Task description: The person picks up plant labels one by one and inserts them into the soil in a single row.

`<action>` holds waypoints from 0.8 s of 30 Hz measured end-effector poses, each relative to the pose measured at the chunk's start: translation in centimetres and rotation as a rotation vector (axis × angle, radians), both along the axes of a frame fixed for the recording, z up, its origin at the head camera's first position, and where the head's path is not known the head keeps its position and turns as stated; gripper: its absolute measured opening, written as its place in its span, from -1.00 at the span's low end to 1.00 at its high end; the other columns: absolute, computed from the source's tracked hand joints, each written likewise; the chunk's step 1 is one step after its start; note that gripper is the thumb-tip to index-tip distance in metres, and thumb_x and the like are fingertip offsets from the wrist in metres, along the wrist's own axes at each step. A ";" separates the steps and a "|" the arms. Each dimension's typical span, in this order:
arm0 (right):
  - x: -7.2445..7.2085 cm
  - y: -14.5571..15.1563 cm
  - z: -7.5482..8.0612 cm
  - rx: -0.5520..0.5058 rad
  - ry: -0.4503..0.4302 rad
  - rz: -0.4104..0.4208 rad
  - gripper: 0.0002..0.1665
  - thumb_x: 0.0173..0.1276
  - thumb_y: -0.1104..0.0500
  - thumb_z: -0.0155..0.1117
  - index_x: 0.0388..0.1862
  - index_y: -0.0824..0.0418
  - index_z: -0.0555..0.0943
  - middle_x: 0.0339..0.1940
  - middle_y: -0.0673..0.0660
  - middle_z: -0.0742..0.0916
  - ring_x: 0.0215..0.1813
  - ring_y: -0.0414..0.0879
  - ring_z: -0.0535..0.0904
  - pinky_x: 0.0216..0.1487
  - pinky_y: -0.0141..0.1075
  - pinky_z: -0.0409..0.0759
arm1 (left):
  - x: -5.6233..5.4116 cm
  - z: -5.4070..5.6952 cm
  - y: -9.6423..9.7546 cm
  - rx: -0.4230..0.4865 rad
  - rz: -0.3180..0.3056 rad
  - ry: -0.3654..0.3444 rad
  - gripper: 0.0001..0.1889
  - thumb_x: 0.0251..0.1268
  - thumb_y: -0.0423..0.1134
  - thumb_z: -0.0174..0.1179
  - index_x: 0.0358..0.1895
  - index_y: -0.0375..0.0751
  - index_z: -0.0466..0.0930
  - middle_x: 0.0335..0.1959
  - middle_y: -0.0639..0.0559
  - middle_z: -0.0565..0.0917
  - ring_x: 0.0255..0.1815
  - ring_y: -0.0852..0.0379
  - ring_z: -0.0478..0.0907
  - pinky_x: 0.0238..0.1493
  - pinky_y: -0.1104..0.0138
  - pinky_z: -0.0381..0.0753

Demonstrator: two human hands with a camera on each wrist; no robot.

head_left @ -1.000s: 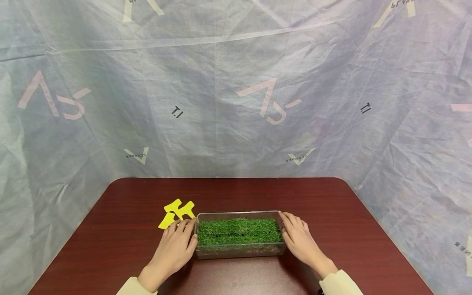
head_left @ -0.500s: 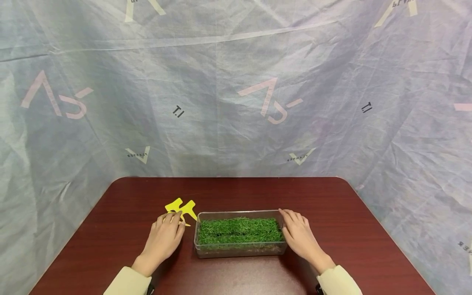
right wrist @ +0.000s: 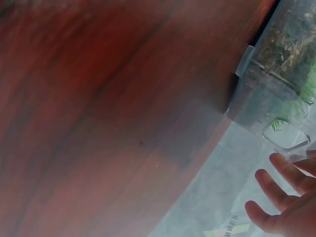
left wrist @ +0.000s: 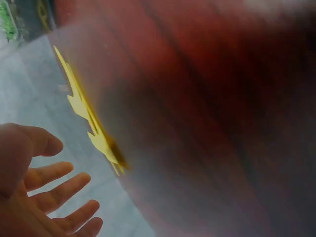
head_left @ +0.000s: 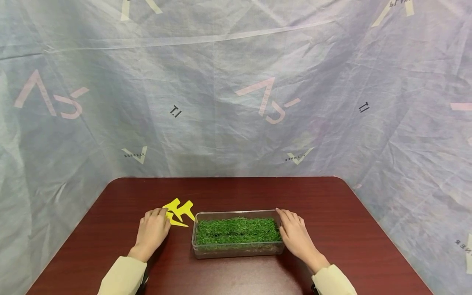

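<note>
In the head view a clear plastic box point(head_left: 239, 250) holds strips of green artificial grass point(head_left: 237, 229). My right hand point(head_left: 296, 235) rests at the box's right end, fingers fairly straight along the upper rim. The right wrist view shows those fingertips right at the box's end wall point(right wrist: 252, 96). To the left of the box lie yellow T-shaped plant labels point(head_left: 187, 210), one partly covered by my left hand. That left hand point(head_left: 152, 230) hovers beside them with relaxed fingers. Its fingers point(left wrist: 59, 190) are spread and empty in the left wrist view, apart from the labels point(left wrist: 79, 106).
A dark red wooden table point(head_left: 236, 192) carries everything. A grey printed cloth point(head_left: 217, 94) hangs behind the table and along both sides. Pale sleeves point(head_left: 125, 274) reach in from the front edge.
My left hand has let go of the box's left end and moved left, past the labels' near side. The lowest label now lies turned, its point toward the box. My right hand stays at the box.
</note>
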State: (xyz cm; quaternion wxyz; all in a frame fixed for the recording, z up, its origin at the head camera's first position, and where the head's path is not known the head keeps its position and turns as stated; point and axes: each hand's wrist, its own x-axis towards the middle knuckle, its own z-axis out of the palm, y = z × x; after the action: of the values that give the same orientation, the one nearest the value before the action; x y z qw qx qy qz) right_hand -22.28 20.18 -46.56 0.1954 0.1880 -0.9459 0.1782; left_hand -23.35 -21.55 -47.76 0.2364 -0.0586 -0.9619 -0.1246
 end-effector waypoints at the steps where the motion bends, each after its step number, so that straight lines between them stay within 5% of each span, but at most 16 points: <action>1: 0.0 0.0 0.0 0.001 -0.002 -0.002 -0.43 0.24 0.30 0.10 0.27 0.26 0.36 0.10 0.22 0.55 0.15 0.11 0.41 0.13 0.10 0.29 | -0.1 -0.1 -0.1 -0.002 0.007 -0.007 -0.65 0.10 -0.32 0.19 -0.02 -0.40 0.54 -0.10 -0.31 0.58 -0.07 -0.36 0.46 -0.20 -0.14 0.45; 13: 0.2 -0.3 0.0 0.015 0.006 -0.024 -0.43 0.22 0.31 0.12 0.26 0.28 0.36 0.09 0.23 0.55 0.14 0.12 0.41 0.11 0.10 0.30 | -0.5 -0.5 -0.8 -0.051 0.069 -0.147 -0.62 0.08 -0.24 0.26 -0.07 -0.42 0.53 -0.25 -0.31 0.59 -0.22 -0.37 0.48 -0.31 -0.11 0.46; 24: 0.2 -0.3 0.1 0.020 -0.012 -0.033 -0.41 0.22 0.30 0.14 0.27 0.28 0.35 0.09 0.23 0.55 0.15 0.13 0.41 0.12 0.11 0.30 | -0.4 -0.5 -0.6 -0.087 0.080 -0.157 -0.61 -0.02 -0.21 0.35 -0.15 -0.42 0.55 -0.39 -0.24 0.58 -0.36 -0.27 0.48 -0.40 -0.04 0.47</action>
State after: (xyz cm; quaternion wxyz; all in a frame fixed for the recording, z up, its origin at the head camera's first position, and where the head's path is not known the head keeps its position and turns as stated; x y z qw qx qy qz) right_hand -22.07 19.86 -46.46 0.1909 0.1733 -0.9517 0.1666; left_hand -23.74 -22.16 -48.22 0.1622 -0.0207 -0.9835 -0.0775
